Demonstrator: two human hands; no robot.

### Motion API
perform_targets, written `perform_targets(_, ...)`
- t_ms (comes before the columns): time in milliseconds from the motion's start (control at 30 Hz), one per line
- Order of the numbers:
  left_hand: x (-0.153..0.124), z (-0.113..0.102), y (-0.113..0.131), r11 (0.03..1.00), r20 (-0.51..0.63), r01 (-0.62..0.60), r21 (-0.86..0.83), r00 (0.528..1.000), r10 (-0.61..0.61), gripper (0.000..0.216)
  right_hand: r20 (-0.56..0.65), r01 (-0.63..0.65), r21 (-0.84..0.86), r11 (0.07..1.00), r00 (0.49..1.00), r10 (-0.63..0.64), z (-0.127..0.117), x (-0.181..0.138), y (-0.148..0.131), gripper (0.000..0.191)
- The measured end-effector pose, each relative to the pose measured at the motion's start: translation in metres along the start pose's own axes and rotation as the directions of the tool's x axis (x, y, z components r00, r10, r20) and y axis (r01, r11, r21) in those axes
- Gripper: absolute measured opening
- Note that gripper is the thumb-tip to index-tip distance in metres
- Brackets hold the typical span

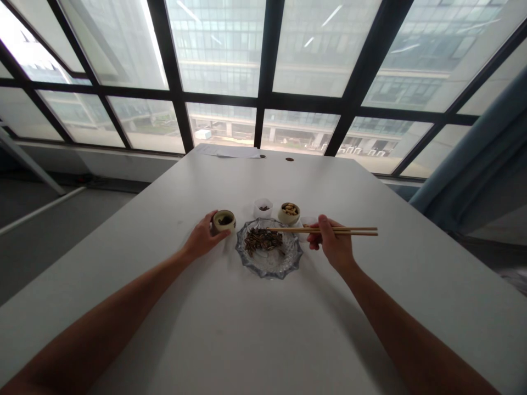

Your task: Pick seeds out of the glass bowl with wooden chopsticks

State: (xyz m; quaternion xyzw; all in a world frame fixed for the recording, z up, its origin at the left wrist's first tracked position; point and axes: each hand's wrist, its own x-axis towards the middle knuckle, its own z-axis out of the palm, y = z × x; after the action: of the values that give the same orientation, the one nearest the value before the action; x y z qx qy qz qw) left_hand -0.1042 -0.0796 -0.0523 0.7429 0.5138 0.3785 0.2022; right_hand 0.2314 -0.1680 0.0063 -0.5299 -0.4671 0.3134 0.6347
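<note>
My left hand (208,234) is wrapped round the side of a small pale-green cup (224,228) with something dark inside. In my right hand (331,240) is a pair of wooden chopsticks (354,231), held nearly level and pointing left. Their tips reach over a clear glass dish (293,262) with a scalloped rim. Brown striped seeds (263,242) lie heaped in its left and back part. Whether the tips grip a seed is too small to tell.
Behind the dish stand a white cup (262,204) with a few dark bits and a pale-green cup (289,205) of tan pieces. Another white cup (307,221) is partly hidden by my right hand. Papers (228,151) lie at the white table's (263,334) far end.
</note>
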Motion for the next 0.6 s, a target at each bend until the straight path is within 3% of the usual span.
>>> perform_targets(200, -0.002, -0.003, 0.002, 0.998, -0.021, 0.029, -0.056, 0.999, -0.03, 0.083, -0.046, -0.125, 0.19, 0.974, 0.99, 0.136, -0.002, 0.009, 0.014, 0.058)
perform_targets(367, -0.002, -0.004, 0.003, 0.996, -0.033, 0.001, -0.088, 0.999, -0.004, 0.081, -0.011, -0.154, 0.197, 0.968, 0.987, 0.16, -0.002, 0.011, 0.02, 0.057)
perform_targets(500, -0.002, -0.003, 0.004, 0.993, -0.035, -0.003, -0.116, 0.999, -0.001, 0.08, 0.0, -0.095, 0.138, 0.986, 0.995, 0.095, -0.002, 0.008, 0.015, 0.058)
perform_targets(600, -0.003, -0.003, 0.004, 0.992, -0.034, 0.011, -0.125, 0.999, -0.016, 0.081, 0.005, 0.08, -0.018, 0.997, 0.997, -0.08, -0.006, 0.001, 0.009, 0.055)
